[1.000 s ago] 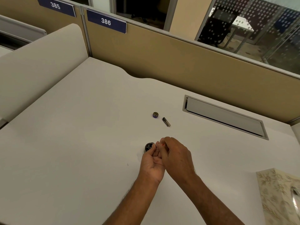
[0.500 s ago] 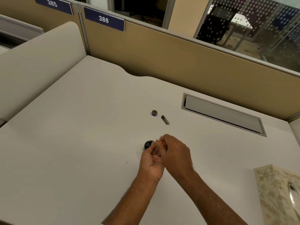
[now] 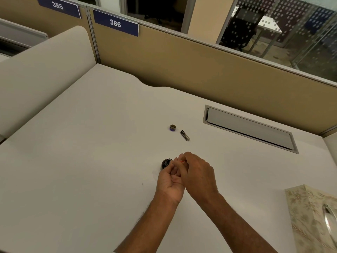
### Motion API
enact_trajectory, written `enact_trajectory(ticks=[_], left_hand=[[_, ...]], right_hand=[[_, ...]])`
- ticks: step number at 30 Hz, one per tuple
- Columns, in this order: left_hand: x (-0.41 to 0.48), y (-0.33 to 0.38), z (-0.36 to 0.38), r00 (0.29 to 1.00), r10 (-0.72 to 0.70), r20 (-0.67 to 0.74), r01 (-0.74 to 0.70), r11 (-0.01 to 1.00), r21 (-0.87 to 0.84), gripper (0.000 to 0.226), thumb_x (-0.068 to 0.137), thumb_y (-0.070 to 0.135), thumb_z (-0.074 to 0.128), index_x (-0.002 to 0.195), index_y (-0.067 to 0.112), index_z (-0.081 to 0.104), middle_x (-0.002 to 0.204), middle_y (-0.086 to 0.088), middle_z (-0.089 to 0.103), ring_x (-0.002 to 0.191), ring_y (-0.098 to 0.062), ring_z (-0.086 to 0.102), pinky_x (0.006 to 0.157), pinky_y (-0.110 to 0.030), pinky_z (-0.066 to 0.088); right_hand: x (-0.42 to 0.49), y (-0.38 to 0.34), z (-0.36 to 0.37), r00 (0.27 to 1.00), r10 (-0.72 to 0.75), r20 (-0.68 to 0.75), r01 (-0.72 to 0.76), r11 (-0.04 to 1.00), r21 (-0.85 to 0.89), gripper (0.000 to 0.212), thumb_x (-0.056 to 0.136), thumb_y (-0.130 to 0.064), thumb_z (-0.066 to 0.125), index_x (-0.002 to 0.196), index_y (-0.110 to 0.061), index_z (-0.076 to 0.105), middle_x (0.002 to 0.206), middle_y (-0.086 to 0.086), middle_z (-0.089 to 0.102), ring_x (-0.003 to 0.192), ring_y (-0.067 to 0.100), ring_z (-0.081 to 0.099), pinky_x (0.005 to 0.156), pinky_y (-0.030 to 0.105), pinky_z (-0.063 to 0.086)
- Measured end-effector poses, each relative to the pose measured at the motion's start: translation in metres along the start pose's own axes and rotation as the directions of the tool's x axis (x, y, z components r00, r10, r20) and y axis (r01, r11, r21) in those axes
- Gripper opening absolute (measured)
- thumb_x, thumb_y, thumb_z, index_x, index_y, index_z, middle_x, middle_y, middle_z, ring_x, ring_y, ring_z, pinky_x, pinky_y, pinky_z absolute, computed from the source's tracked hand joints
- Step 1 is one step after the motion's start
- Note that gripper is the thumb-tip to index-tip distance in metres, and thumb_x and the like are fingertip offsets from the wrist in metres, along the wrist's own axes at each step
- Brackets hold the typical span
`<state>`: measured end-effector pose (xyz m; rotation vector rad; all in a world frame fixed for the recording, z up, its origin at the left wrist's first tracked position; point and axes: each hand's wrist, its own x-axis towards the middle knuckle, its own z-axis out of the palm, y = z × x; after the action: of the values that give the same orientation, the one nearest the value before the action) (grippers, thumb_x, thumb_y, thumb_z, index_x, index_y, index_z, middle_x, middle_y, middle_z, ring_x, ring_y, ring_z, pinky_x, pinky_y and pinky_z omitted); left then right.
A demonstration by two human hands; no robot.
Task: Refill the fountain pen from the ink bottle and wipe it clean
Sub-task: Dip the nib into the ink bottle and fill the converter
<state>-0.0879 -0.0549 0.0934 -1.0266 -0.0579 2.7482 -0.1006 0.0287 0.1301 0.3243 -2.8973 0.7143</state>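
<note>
A small dark ink bottle stands open on the white desk, just left of my fingertips. Its cap lies further back, with a dark pen part beside it. My left hand and my right hand meet close together right of the bottle, fingers curled round a small piece of the pen. Only a speck of orange shows between the fingertips; the rest of the pen is hidden by my hands.
A floral tissue box stands at the desk's right front. A grey cable flap is set into the desk at the back right. Tan partition panels close the back, and a cream divider rises on the left.
Both hands stay together by the bottle with only slight finger motion. The camera has shifted a little; an orange speck now shows between the fingertips.
</note>
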Motion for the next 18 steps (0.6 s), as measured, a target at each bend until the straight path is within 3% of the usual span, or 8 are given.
enact_trajectory(ticks=[4, 8, 12, 14, 18], left_hand=[[-0.0014, -0.0007, 0.0016, 1.000, 0.007, -0.005, -0.007, 0.999, -0.035, 0.024, 0.106, 0.013, 0.051, 0.110, -0.004, 0.067, 0.081, -0.021, 0.079, 0.065, -0.028, 0.080, 0.052, -0.037, 0.064], [0.0001, -0.0004, 0.0005, 1.000, 0.007, -0.010, -0.006, 1.000, 0.017, 0.028, 0.106, 0.017, 0.050, 0.108, -0.004, 0.069, 0.085, -0.021, 0.080, 0.070, -0.029, 0.080, 0.067, -0.041, 0.064], [0.0007, 0.0000, -0.0004, 1.000, -0.005, -0.002, 0.005, 1.000, 0.029, 0.028, 0.107, 0.017, 0.049, 0.109, -0.002, 0.069, 0.085, -0.020, 0.080, 0.070, -0.029, 0.080, 0.059, -0.039, 0.066], [0.0008, -0.0007, -0.0002, 1.000, 0.005, -0.013, -0.005, 1.000, 0.025, 0.026, 0.106, 0.016, 0.050, 0.114, -0.002, 0.068, 0.085, -0.020, 0.080, 0.069, -0.028, 0.080, 0.056, -0.037, 0.066], [0.0012, -0.0020, 0.0003, 1.000, 0.011, -0.018, -0.011, 1.000, 0.016, 0.025, 0.106, 0.016, 0.051, 0.109, -0.002, 0.068, 0.080, -0.019, 0.080, 0.067, -0.027, 0.080, 0.052, -0.036, 0.064]], right_hand=[[-0.0002, 0.0007, -0.0013, 0.999, -0.034, 0.041, 0.035, 0.999, -0.026, 0.018, 0.101, -0.023, 0.058, 0.086, -0.016, 0.063, 0.076, -0.003, 0.066, 0.066, 0.016, 0.062, 0.062, 0.040, 0.057], [0.0016, -0.0028, -0.0012, 1.000, -0.024, -0.003, 0.023, 0.998, -0.066, 0.025, 0.100, -0.024, 0.059, 0.077, -0.014, 0.060, 0.066, -0.001, 0.062, 0.058, 0.018, 0.058, 0.056, 0.041, 0.055], [0.0003, -0.0029, -0.0023, 1.000, -0.011, 0.027, 0.013, 0.998, -0.056, 0.019, 0.099, -0.030, 0.061, 0.084, -0.018, 0.064, 0.073, -0.004, 0.065, 0.064, 0.015, 0.061, 0.058, 0.035, 0.055], [-0.0007, -0.0024, -0.0024, 0.998, -0.030, 0.046, 0.032, 0.999, -0.037, 0.012, 0.099, -0.023, 0.060, 0.089, -0.018, 0.066, 0.080, -0.004, 0.068, 0.068, 0.015, 0.062, 0.061, 0.036, 0.056], [0.0000, -0.0025, -0.0009, 0.998, -0.021, 0.060, 0.024, 0.998, -0.051, 0.020, 0.102, -0.021, 0.054, 0.087, -0.013, 0.064, 0.079, 0.000, 0.066, 0.068, 0.019, 0.061, 0.063, 0.041, 0.056]])
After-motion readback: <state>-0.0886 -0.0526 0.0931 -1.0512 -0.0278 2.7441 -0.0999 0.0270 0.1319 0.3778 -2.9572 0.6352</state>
